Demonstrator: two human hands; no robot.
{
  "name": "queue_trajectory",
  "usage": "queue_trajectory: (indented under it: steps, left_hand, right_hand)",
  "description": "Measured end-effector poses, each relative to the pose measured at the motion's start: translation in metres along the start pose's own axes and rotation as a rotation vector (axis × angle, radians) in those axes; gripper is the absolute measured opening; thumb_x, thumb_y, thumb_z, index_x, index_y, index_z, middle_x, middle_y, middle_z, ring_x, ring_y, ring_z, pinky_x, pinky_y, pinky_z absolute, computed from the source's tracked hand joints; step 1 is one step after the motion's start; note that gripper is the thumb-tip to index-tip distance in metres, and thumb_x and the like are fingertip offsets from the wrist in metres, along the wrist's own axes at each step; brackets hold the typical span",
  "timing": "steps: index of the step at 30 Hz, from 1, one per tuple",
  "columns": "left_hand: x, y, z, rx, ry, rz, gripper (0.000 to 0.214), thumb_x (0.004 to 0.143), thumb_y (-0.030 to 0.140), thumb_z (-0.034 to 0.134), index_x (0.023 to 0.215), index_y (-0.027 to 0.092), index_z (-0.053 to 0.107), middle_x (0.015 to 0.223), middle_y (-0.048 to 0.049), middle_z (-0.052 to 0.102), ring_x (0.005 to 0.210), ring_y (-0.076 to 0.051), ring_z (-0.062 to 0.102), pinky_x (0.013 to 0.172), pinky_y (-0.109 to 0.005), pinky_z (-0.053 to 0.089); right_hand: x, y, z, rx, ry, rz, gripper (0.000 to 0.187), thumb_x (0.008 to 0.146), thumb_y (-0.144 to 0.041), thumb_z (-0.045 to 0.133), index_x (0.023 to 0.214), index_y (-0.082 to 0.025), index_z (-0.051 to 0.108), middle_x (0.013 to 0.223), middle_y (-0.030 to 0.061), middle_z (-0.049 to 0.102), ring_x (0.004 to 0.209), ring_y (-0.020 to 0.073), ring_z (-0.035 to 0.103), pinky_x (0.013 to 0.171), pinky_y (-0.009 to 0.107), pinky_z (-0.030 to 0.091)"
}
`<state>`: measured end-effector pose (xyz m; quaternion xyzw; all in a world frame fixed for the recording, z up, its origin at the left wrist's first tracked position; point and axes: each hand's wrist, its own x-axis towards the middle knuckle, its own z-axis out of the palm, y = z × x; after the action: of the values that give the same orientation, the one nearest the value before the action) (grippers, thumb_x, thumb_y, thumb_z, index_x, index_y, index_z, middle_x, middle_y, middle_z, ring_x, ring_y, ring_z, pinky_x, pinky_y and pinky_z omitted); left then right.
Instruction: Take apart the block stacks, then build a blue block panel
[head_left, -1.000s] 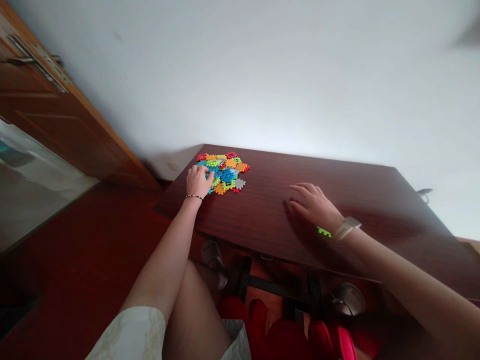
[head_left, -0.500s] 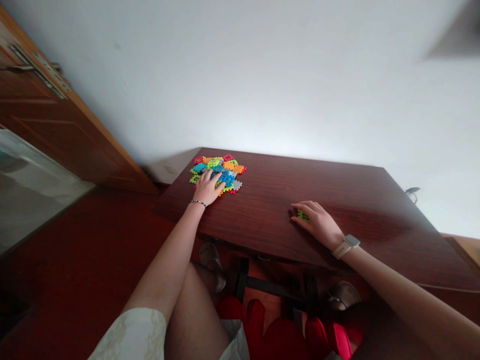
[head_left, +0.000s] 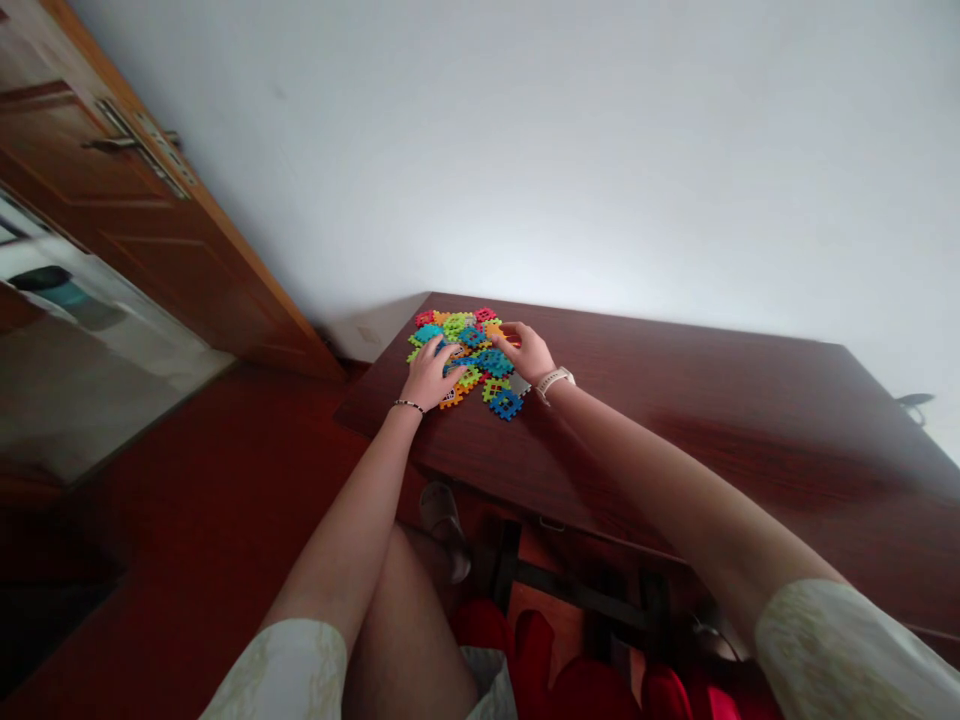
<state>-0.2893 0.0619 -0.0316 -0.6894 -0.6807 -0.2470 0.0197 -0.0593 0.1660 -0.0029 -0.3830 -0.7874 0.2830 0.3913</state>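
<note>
A loose pile of interlocking plastic tiles (head_left: 469,345) in red, orange, green, blue and grey lies on the dark wooden table (head_left: 637,400), near its far left corner. My left hand (head_left: 430,375) rests on the pile's near left side, fingers on a blue tile. My right hand (head_left: 526,352) presses on the pile's right side, fingertips among the tiles. A blue tile (head_left: 506,405) lies at the near edge of the pile, just below my right wrist. Anything under my palms is hidden.
A wooden door (head_left: 135,220) with a metal handle (head_left: 139,148) stands at the left, beside a red floor. Below the table's near edge are my thigh (head_left: 409,630), a pair of slippers (head_left: 446,530) and red cushions (head_left: 540,680). The white wall rises behind the table.
My right hand has moved left across the table to the pile, and the green tile beside it no longer shows. My left hand has shifted slightly right, and the tiles have spread.
</note>
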Motion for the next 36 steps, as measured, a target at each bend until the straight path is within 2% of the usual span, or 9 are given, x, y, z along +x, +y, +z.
queue_trajectory:
  steps: [3,6,9,12,17,23,27,31,36]
  left_hand:
    - [0.001,-0.005,-0.003,-0.009,-0.024,-0.025,0.055,0.1,0.029,0.06,0.154,0.023,0.059,0.17,-0.0148,0.044,0.158,-0.033,0.043,0.132,-0.054,0.036]
    - [-0.003,-0.003,-0.003,0.042,-0.042,-0.087,0.056,0.1,0.023,0.051,0.156,0.026,0.057,0.173,-0.0127,0.042,0.16,-0.033,0.042,0.132,-0.056,0.036]
    - [-0.011,0.003,0.003,0.146,-0.003,-0.224,0.056,0.108,0.038,0.046,0.161,0.022,0.052,0.173,-0.0177,0.042,0.16,-0.039,0.04,0.13,-0.061,0.035]
    - [-0.018,0.006,0.009,0.212,0.035,-0.32,0.07,0.11,0.058,0.043,0.165,0.015,0.045,0.172,-0.0247,0.041,0.16,-0.045,0.038,0.127,-0.065,0.036]
    - [-0.012,0.002,0.006,0.2,0.096,-0.276,0.074,0.109,0.062,0.044,0.164,0.012,0.044,0.166,-0.0269,0.048,0.153,-0.043,0.047,0.121,-0.059,0.045]
    - [0.0,0.01,-0.004,0.119,0.26,-0.278,0.054,0.113,0.051,0.04,0.147,0.013,0.058,0.146,-0.0244,0.064,0.137,-0.038,0.061,0.114,-0.054,0.052]
    - [-0.004,0.053,-0.003,0.082,0.299,-0.108,0.044,0.113,0.046,0.043,0.139,0.016,0.062,0.146,-0.0215,0.064,0.138,-0.037,0.059,0.118,-0.055,0.048]
    - [-0.025,0.126,0.009,-0.01,0.148,0.197,0.042,0.112,0.044,0.048,0.143,0.019,0.06,0.15,-0.0189,0.061,0.144,-0.034,0.055,0.124,-0.053,0.045]
    - [-0.053,0.201,0.035,-0.034,-0.081,0.426,0.048,0.109,0.051,0.055,0.146,0.021,0.061,0.159,-0.0171,0.055,0.15,-0.034,0.051,0.127,-0.051,0.043]
  right_hand:
    - [0.0,-0.006,0.007,0.004,-0.009,-0.04,0.047,0.107,-0.056,0.056,0.132,-0.019,0.07,0.13,0.016,0.074,0.125,0.0291,0.069,0.114,0.048,0.055]
    - [-0.035,-0.011,-0.003,-0.098,-0.067,-0.154,0.064,0.104,-0.064,0.059,0.15,-0.02,0.062,0.153,0.0183,0.061,0.146,0.0335,0.055,0.126,0.053,0.043]
    - [-0.084,-0.014,-0.012,-0.38,-0.204,-0.186,0.092,0.095,-0.077,0.065,0.169,-0.026,0.042,0.176,0.0193,0.035,0.163,0.0438,0.031,0.129,0.065,0.034]
    - [-0.115,-0.014,-0.011,-0.556,-0.311,-0.143,0.092,0.1,-0.075,0.059,0.174,-0.026,0.035,0.182,0.0191,0.022,0.167,0.0467,0.02,0.129,0.067,0.03]
    - [-0.101,-0.017,0.007,-0.636,-0.363,-0.081,0.079,0.108,-0.067,0.048,0.174,-0.024,0.035,0.181,0.0212,0.027,0.164,0.0448,0.029,0.129,0.061,0.03]
    - [-0.078,-0.025,0.016,-0.579,-0.314,-0.056,0.081,0.108,-0.064,0.051,0.174,-0.021,0.034,0.18,0.0206,0.03,0.164,0.0428,0.029,0.129,0.059,0.034]
    - [-0.101,-0.024,-0.025,-0.494,-0.274,-0.146,0.073,0.109,-0.059,0.051,0.169,-0.018,0.042,0.175,0.0192,0.038,0.158,0.0384,0.038,0.127,0.057,0.04]
    - [-0.15,-0.007,-0.101,-0.491,-0.314,-0.229,0.059,0.112,-0.053,0.046,0.161,-0.022,0.053,0.169,0.0176,0.047,0.154,0.035,0.045,0.126,0.057,0.043]
    - [-0.221,0.037,-0.189,-0.682,-0.241,-0.013,0.061,0.111,-0.055,0.047,0.161,-0.021,0.054,0.169,0.0184,0.048,0.158,0.0393,0.042,0.124,0.061,0.045]
